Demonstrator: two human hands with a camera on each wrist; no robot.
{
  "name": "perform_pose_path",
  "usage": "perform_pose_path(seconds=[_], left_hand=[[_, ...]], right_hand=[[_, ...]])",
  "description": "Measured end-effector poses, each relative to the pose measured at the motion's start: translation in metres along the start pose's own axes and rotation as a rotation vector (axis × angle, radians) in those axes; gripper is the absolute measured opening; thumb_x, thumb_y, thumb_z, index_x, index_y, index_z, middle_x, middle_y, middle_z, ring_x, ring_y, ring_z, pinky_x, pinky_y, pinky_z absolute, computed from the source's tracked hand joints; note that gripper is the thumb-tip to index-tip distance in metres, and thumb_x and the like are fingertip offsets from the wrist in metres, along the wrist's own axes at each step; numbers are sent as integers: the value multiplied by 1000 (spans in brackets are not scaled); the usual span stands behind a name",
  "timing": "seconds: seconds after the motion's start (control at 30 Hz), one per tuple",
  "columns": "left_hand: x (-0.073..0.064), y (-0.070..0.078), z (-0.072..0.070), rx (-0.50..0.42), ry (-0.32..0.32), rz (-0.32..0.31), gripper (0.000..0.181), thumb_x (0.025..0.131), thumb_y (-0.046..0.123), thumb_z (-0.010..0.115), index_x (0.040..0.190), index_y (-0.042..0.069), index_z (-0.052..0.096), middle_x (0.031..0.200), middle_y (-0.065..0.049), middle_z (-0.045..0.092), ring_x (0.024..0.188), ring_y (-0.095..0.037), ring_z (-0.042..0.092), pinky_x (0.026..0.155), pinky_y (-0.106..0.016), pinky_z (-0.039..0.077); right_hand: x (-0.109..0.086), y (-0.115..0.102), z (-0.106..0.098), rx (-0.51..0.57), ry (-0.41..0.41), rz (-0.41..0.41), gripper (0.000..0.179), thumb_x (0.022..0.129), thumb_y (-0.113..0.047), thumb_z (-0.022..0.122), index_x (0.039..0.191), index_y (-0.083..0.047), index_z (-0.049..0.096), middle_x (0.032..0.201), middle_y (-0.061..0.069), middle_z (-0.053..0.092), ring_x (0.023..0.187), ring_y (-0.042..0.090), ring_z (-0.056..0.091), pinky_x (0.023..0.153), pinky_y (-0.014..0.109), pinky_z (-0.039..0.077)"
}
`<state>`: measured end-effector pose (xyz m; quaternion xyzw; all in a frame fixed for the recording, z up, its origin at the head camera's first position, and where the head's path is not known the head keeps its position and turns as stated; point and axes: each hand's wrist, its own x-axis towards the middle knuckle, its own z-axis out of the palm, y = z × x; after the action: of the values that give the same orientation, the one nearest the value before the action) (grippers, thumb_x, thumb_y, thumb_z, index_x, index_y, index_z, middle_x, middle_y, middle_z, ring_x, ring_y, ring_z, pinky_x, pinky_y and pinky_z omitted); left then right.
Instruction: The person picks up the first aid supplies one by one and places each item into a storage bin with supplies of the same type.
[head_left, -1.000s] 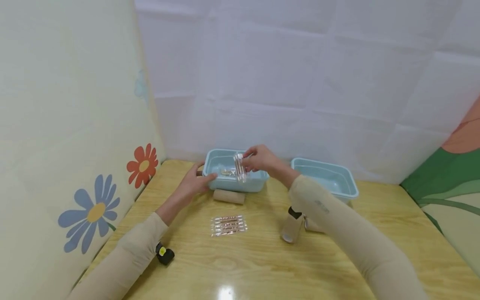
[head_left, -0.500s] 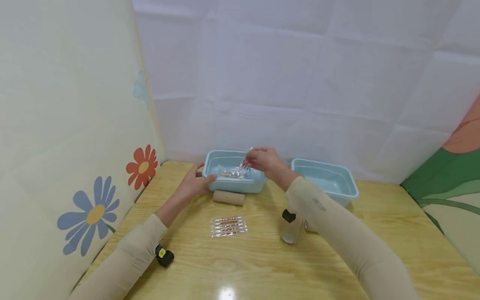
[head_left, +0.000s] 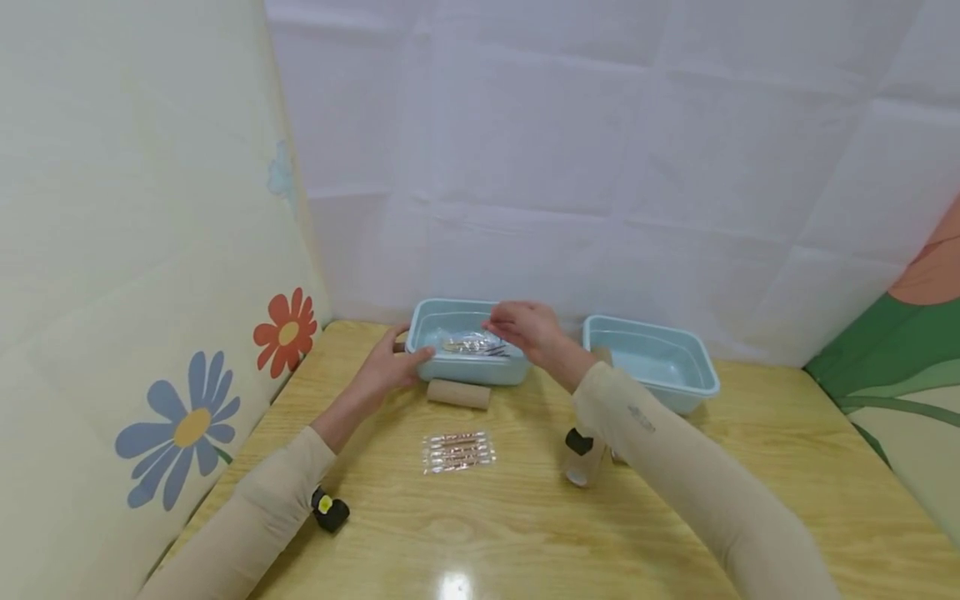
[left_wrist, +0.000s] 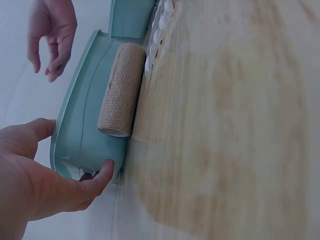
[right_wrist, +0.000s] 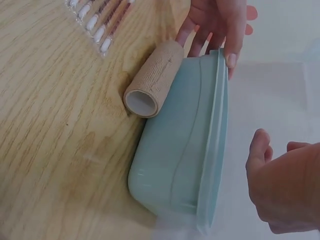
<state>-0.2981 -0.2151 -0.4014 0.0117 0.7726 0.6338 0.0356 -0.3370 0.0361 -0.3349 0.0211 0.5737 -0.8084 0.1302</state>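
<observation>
"Head view: where are the two hands?"

"At a blue bin (head_left: pixel 465 367) on a wood-grained worktop (head_left: pixel 525 525). A person's left hand (head_left: pixel 387 364) grips the bin's end, thumb at the rim and fingers against the outer wall. The right hand (head_left: pixel 527 327) hangs over the opposite end, unclenched, its fingers loosely bent."

"And the swabs?"

"Clear-wrapped cotton swabs (head_left: pixel 467 345) lie inside the bin, below and to the left of the right hand; glare makes the number of packs hard to tell. Another pack (head_left: pixel 459 452), a flat row, lies nearer the person than the left hand and to its right."

"What else is near?"

"A tan roll (head_left: pixel 458 394), ribbed, lies along the bin's near side, just right of the left hand. A second blue bin (head_left: pixel 651 358) stands to the right of the right hand. Another tan roll (head_left: pixel 588 463) shows beside the right sleeve (head_left: pixel 690 467), partly hidden by a black wrist device (head_left: pixel 579 442)."

"Backdrop?"

"White sheeting (head_left: pixel 525 150) beyond both hands; a red flower (head_left: pixel 288 333) to the left hand's left."
</observation>
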Motion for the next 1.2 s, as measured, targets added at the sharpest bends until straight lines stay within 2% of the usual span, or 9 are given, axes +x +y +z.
perform_pose_path(seconds=[0.23, 0.37, 0.5, 0.67, 0.9, 1.07, 1.2], left_hand=[[2, 1, -1, 4, 9, -7, 82, 99, 29, 70, 162, 10, 21, 153, -30, 33, 125, -44, 51, 97, -48, 52], [1, 0, -1, 5, -1, -10, 84, 99, 29, 70, 162, 10, 19, 154, -30, 31, 127, -45, 50, 98, -49, 50], [1, 0, -4, 6, 2, -8, 82, 99, 28, 70, 162, 9, 20, 153, -30, 32, 126, -45, 51, 97, -50, 51], [2, 1, -7, 16, 6, 7, 81, 100, 29, 69, 162, 9, 20, 154, -31, 32, 125, -46, 51, 96, -51, 51], [3, -3, -8, 21, 6, -2, 85, 99, 31, 70, 163, 10, 19, 154, -31, 32, 125, -45, 51, 96, -49, 52], [3, -3, -8, 20, 13, -8, 85, 98, 32, 70, 162, 11, 19, 155, -30, 31, 127, -45, 50, 97, -49, 51], [1, -2, -8, 11, 11, -6, 83, 99, 31, 70, 162, 10, 20, 154, -30, 33, 125, -45, 51, 97, -51, 50]], right_hand=[[-16, -7, 7, -140, -78, -31, 35, 96, -1, 67, 128, 8, 57, 120, 27, 65, 94, 27, 71, 95, 41, 53], [-29, -4, 8, -261, -102, -32, 31, 98, -7, 68, 125, 5, 60, 123, 26, 64, 101, 30, 70, 97, 43, 52], [-47, 0, 10, -411, -174, -64, 27, 100, -12, 68, 121, 3, 63, 124, 24, 64, 110, 35, 67, 96, 43, 53], [-69, 7, 9, -536, -265, -121, 25, 97, -12, 70, 117, 3, 65, 114, 19, 69, 104, 33, 67, 94, 46, 53], [-92, 25, 1, -643, -338, -100, 24, 94, -11, 73, 112, 1, 67, 106, 11, 71, 100, 30, 68, 87, 42, 56], [-99, 40, -2, -780, -363, -194, 22, 91, -8, 75, 109, 3, 68, 98, 5, 70, 92, 26, 69, 80, 37, 57], [-102, 52, -2, -903, -421, -301, 19, 89, -3, 77, 105, 3, 68, 96, 4, 69, 88, 20, 67, 76, 29, 56]])
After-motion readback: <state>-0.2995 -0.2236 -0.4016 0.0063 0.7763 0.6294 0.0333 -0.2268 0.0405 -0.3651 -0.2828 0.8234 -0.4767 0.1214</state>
